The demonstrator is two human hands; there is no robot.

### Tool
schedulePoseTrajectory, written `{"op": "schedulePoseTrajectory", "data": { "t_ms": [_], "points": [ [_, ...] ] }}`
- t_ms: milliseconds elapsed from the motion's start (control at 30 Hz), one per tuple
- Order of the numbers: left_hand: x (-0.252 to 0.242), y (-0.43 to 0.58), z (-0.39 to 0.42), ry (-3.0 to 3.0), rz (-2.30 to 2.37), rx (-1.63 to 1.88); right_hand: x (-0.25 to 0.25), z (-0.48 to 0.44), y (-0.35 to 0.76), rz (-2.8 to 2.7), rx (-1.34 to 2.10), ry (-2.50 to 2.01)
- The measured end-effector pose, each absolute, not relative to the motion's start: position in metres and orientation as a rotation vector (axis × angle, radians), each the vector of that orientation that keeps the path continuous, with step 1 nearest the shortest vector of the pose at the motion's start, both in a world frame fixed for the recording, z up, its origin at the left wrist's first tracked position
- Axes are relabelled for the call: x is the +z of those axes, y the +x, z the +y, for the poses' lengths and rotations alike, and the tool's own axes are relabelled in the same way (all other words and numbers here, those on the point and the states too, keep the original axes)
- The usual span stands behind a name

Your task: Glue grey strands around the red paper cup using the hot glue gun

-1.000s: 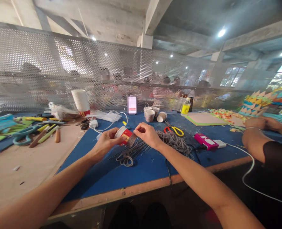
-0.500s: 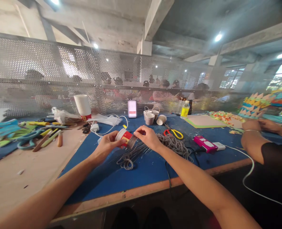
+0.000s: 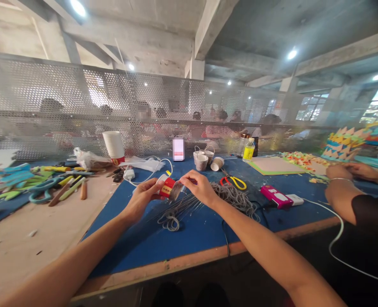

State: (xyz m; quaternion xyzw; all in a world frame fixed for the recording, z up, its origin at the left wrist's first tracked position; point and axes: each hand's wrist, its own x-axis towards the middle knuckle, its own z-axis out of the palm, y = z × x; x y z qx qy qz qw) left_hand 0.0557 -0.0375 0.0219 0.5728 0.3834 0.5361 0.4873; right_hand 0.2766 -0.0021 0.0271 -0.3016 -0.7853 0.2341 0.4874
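Note:
My left hand (image 3: 145, 195) grips a red and white paper cup (image 3: 167, 187), tilted on its side above the blue table. Grey cord (image 3: 176, 192) is wound around the end of the cup that points right. At that end my right hand (image 3: 199, 186) is closed in a pinch on the cord; the strand between its fingertips is barely visible. Below and to the right lies a tangled heap of grey cord (image 3: 236, 199), with straight strands running left to a small loose coil (image 3: 170, 221).
Behind the hands stand cord-covered small cups (image 3: 200, 162), a phone (image 3: 178, 149) and scissors (image 3: 238, 183). A stack of paper cups (image 3: 113, 145) is back left, near hand tools (image 3: 62, 189). A pink box (image 3: 276, 197) and a co-worker's arm (image 3: 340, 192) are at right.
The cup has turned slightly in my left hand, showing more of its red side. My right hand stays pinched by the cup's wound end. The whole view has shifted a little.

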Motion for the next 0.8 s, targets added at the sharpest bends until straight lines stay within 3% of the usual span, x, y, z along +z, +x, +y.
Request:
{"op": "schedulePoseTrajectory", "data": {
  "t_ms": [300,633,800],
  "points": [
    [0.022,0.053,-0.037,1.461,1.023,1.378,0.029,-0.004,0.277,-1.848,0.503,-0.741],
    [0.020,0.051,-0.034,1.460,0.979,1.405,0.013,0.012,0.274,-1.794,1.029,-0.788],
    [0.020,0.050,-0.034,1.519,0.977,1.368,0.011,0.013,0.272,-1.801,0.985,-0.805]
  ]
}}
